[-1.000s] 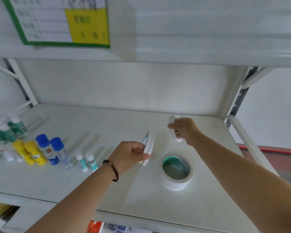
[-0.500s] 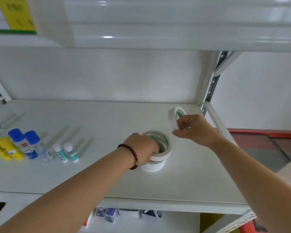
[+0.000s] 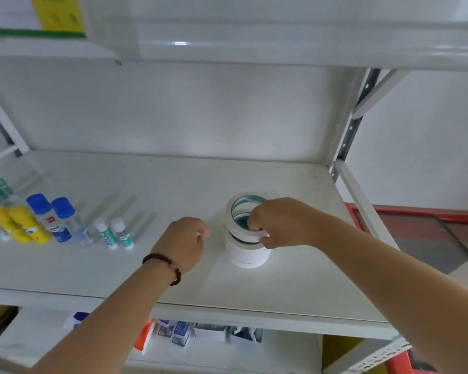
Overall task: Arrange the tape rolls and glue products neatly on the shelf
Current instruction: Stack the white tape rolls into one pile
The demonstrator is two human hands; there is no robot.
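The left hand (image 3: pixel 185 242) hangs loosely curled and holds nothing, just left of the stack (image 3: pixel 247 252). The right hand (image 3: pixel 277 224) pinches the top roll (image 3: pixel 242 211) at its near rim, fingers hooked into the core, setting it tilted onto the stack beneath. The roll looks light and stiff, smooth at the sides; rim and core seem the best hold. Its axis points up, leaning toward the camera. Far left of both hands, the glue bottles (image 3: pixel 62 220) stand upright in rows on the shelf (image 3: pixel 173 184).
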